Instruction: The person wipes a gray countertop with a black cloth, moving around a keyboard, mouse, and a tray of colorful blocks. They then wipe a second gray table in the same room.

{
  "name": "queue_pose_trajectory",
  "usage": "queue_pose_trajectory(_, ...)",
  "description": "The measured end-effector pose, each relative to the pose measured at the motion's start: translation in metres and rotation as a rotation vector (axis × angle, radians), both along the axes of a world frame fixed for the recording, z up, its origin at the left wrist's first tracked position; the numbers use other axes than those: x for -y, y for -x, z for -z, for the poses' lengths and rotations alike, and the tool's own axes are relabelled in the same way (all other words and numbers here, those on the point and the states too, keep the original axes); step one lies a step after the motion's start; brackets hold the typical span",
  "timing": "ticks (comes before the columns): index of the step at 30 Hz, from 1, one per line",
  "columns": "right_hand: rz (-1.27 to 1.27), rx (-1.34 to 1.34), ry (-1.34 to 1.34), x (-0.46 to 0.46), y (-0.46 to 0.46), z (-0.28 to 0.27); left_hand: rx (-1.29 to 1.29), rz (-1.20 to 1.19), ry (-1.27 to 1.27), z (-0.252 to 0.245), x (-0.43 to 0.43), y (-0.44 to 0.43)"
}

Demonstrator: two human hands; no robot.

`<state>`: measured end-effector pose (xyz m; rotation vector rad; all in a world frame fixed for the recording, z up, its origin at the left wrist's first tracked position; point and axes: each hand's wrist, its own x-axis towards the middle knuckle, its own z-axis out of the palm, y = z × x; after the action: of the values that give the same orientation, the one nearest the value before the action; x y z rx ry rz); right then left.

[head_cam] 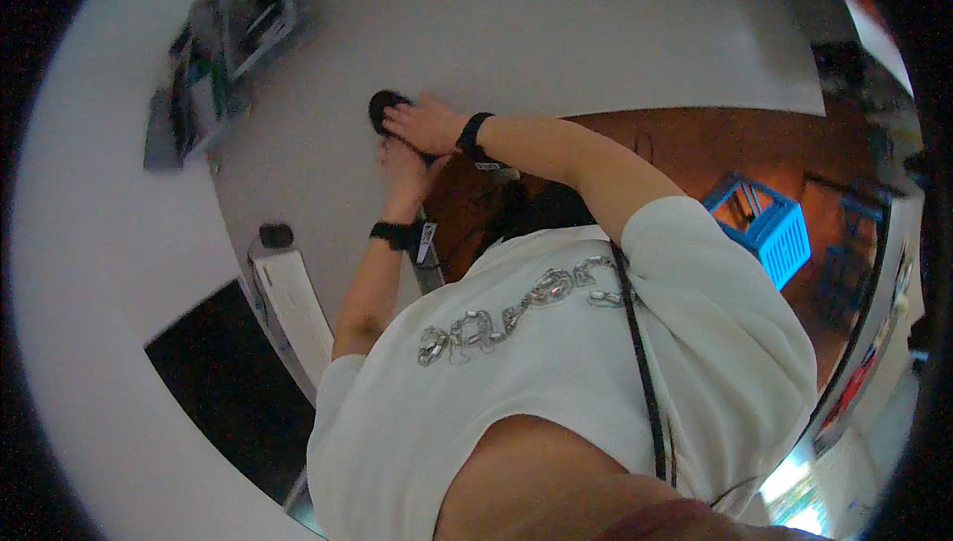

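Observation:
A black object with a rounded end point(384, 111) lies at the near edge of the pale tabletop point(521, 35). My right hand point(430, 126) rests over it from above, fingers spread across its surface. My left hand point(406, 169) is against its near side, just below the right hand, with its fingers partly hidden. The object's lower part is covered by my hands, and blur leaves its kind unclear. Each wrist wears a black band point(394, 234) with a small printed tag.
Blurred items fill a clear holder point(246, 42) at upper left. A white box-like thing point(292, 288) with a black piece point(276, 234) on top stands left of my forearm, by a black panel point(238, 355). A blue plastic crate point(782, 236) sits on the brown floor point(744, 139).

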<state>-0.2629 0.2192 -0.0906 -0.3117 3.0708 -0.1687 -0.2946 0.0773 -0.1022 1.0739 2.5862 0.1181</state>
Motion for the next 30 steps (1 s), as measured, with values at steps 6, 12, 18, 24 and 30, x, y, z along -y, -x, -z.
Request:
queue_pose_trajectory(6,0.034,-0.055,-0.028,0.005,-0.036,-0.001,-0.359,0.094,0.186,-0.018,-0.006,0.001)
queue_pose_trajectory(12,0.071,0.046,-0.011,0.013,-0.051,-0.035,-0.207,0.22,-0.062,-0.033,-0.001,-0.006)
queue_pose_trajectory(18,0.128,-0.096,0.064,-0.039,-0.108,-0.086,-0.134,0.448,-0.118,-0.081,-0.054,-0.027)
queue_pose_trajectory(24,0.425,-0.079,0.153,-0.109,-0.187,-0.147,-0.102,0.705,-0.199,-0.141,-0.157,-0.075)
queue_pose_trajectory(30,0.657,-0.071,-0.092,-0.171,-0.244,-0.193,-0.095,0.911,-0.356,-0.194,-0.249,-0.121)
